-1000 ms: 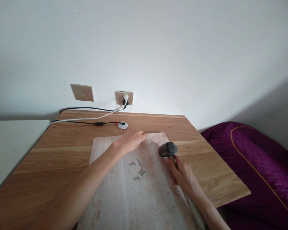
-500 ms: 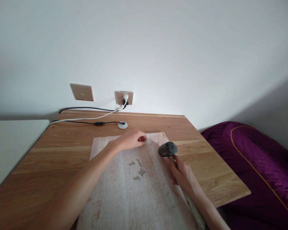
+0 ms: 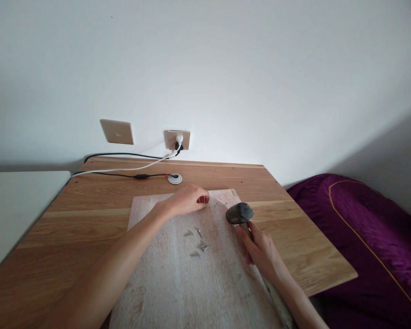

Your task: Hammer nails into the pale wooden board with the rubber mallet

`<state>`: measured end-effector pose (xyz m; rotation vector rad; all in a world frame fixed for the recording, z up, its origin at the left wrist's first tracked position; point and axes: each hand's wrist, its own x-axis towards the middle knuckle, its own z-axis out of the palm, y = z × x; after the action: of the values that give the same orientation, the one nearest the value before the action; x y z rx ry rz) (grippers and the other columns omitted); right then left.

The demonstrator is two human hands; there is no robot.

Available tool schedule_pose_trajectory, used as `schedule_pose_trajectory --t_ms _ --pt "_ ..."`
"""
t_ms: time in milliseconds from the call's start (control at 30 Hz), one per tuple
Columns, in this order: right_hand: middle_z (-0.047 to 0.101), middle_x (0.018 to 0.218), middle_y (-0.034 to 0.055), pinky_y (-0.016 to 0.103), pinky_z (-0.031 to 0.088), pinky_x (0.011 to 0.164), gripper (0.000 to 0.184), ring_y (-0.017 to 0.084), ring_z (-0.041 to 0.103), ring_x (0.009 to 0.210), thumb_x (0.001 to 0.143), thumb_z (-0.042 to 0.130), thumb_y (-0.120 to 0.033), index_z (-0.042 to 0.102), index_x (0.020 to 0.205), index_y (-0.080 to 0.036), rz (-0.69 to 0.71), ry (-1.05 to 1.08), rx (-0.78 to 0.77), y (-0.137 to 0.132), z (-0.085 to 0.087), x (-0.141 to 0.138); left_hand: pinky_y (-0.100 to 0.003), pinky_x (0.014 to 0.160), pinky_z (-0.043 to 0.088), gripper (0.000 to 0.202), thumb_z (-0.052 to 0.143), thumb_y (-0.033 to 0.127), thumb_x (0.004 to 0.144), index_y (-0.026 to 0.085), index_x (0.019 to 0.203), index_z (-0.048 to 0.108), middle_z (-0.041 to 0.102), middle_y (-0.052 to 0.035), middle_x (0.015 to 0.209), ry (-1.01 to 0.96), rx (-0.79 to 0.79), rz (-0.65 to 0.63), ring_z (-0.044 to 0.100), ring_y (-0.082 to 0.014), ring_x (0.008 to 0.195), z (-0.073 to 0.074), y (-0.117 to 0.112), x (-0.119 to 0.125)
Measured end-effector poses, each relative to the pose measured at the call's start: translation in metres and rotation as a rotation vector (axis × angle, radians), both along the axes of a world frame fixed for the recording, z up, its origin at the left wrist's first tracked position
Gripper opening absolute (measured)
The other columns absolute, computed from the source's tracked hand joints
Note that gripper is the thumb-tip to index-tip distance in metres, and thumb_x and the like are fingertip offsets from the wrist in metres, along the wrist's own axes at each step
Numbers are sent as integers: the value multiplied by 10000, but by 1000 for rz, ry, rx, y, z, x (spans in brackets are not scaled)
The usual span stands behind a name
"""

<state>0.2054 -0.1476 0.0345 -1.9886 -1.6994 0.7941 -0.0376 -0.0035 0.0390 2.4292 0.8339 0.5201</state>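
Note:
A pale, worn wooden board (image 3: 178,283) lies on a wooden desk (image 3: 89,214). My left hand (image 3: 187,201) rests near the board's far edge with its fingers curled together in a pinch; whatever they hold is too small to make out. My right hand (image 3: 262,251) grips the handle of a hammer (image 3: 239,213), whose dark head rests on the board's right edge. Several loose nails (image 3: 198,242) lie on the board between my two hands. Tiny nails (image 3: 221,204) stand or lie close to the left fingertips.
Black and white cables (image 3: 123,169) run along the desk's back edge to a wall socket (image 3: 177,140). A blank wall plate (image 3: 117,131) sits beside it. A white surface (image 3: 17,201) adjoins the desk at left. A purple quilt (image 3: 370,228) lies to the right.
My left hand's fingers have curled in from a flatter reach at the board's far edge into a pinch and drawn slightly back. The right hand and hammer have stayed put.

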Motion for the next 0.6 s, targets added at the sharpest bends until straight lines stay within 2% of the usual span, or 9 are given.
schedule_pose_trajectory --t_ms 367,600 --pt "549 425 -70 274 451 509 403 202 613 403 978 367 -582 582 993 -242 -4 -2 -12 1 0 0 -242 705 427 134 643 66 826 180 798 706 731 -18 818 -5 -1 -10 658 -158 750 -3 1 1" --pt "537 421 -75 264 449 496 396 194 605 396 976 375 -580 578 1001 -241 -7 17 -4 0 -1 0 -241 689 418 81 668 105 813 181 805 695 727 -16 803 19 -14 33 650 -162 732 -3 -1 3"
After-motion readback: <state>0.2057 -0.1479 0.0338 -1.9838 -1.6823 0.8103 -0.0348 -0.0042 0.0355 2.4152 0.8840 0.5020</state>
